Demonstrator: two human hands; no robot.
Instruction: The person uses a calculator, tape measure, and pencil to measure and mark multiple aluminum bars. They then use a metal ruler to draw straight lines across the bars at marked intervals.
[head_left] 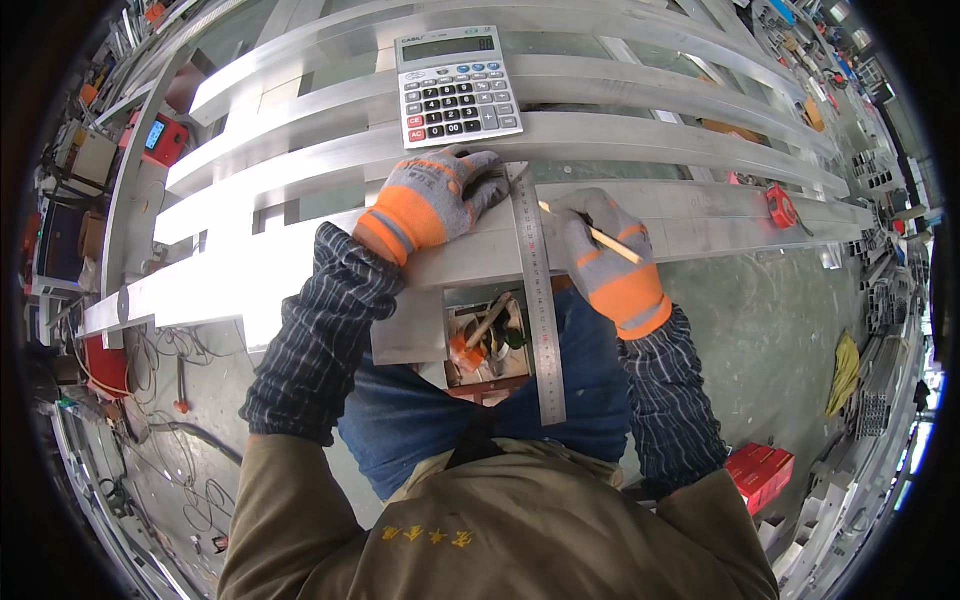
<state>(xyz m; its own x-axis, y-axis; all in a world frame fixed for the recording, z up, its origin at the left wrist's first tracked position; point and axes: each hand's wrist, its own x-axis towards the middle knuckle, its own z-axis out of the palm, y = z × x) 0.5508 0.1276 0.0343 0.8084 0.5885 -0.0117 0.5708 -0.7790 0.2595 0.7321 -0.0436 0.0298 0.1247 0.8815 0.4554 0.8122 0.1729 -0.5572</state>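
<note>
A long steel ruler (539, 310) lies across a silver metal beam (670, 222), its near end jutting out over my lap. My left hand (430, 200), in a grey and orange work glove, is closed at the ruler's far end, fingers bent and pressed against it; what sits under them is partly hidden. On the ruler's right side, my right hand (608, 255) in a matching glove pinches a pale wooden pencil (617, 246). The pencil's tip points at the beam close to the ruler's edge. Beyond my left hand, a grey calculator (460, 90) rests on the beams.
Several parallel metal beams (660, 78) form a frame before me. A red tape measure (782, 206) sits on the right. Below the ruler stands an open box of tools (487, 340). Cables (205, 500) trail over the left floor; red boxes (760, 472) stand lower right.
</note>
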